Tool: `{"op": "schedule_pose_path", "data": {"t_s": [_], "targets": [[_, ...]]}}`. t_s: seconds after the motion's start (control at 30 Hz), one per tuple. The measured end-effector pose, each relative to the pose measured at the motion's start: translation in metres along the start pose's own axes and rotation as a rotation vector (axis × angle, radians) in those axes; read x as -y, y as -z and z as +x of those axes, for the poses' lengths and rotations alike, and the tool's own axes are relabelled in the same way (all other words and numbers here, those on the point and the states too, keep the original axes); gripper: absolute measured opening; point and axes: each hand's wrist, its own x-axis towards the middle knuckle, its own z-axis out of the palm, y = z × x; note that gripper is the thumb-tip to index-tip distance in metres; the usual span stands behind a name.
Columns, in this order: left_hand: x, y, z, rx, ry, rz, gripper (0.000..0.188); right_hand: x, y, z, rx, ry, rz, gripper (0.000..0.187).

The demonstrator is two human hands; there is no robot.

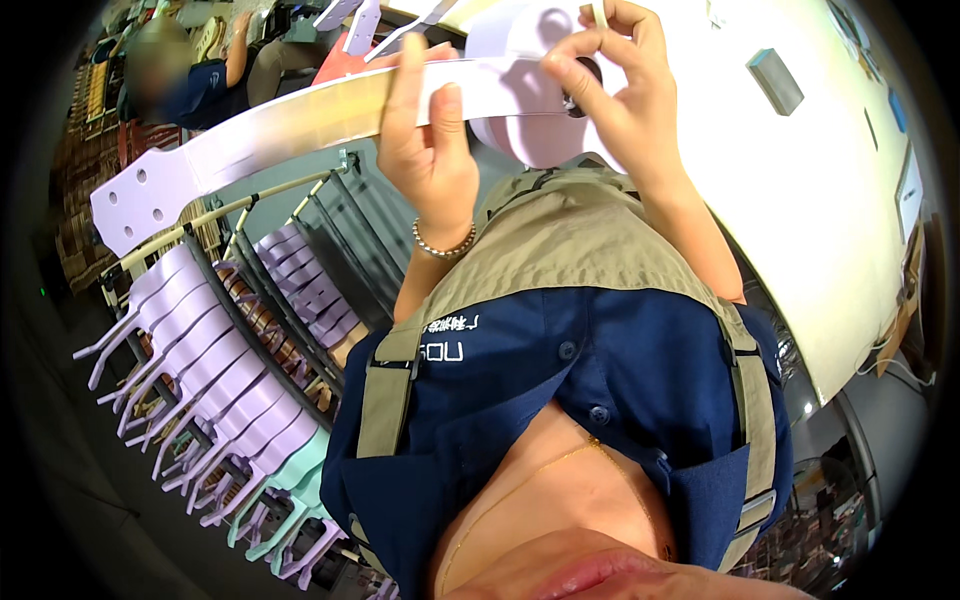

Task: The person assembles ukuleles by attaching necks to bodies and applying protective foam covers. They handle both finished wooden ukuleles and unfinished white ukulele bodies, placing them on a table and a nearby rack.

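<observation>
A long, curved lilac part (500, 86) lies across in front of me. Its left end widens into a flat plate with several small holes, and a yellowish sheen shows along its middle. My left hand (430, 140) grips it near the middle, some fingers in front and others behind. At its right end, beside a dark round opening, my right hand (630, 95) has thumb and forefinger pinched together. A thin pale strip (599, 13) shows among its upper fingers; what the pinch holds is hidden. A wide rounded lilac piece (540, 142) sits behind the part's right end.
A pale table (800, 200) extends to the right, with a grey block (775, 82) on it. At lower left, a rack (270, 360) holds several lilac parts and mint-green ones (300, 465). Another person (205, 90) sits at upper left.
</observation>
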Motion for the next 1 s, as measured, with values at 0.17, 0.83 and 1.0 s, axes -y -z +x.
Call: {"op": "schedule_pose_path", "data": {"t_s": [0.17,0.83,1.0], "targets": [[0.017,0.011,0.001,-0.051,0.105,-0.15,0.048,-0.05,-0.01,-0.002,-0.042,-0.16,0.082,0.01],[0.019,0.007,0.007,-0.1,0.126,-0.146,0.047,-0.038,-0.044,0.017,-0.1,-0.12,-0.384,0.031],[0.026,0.011,0.013,-0.12,0.17,-0.189,0.05,-0.058,-0.017,0.023,-0.114,-0.262,-0.426,0.033]]}}
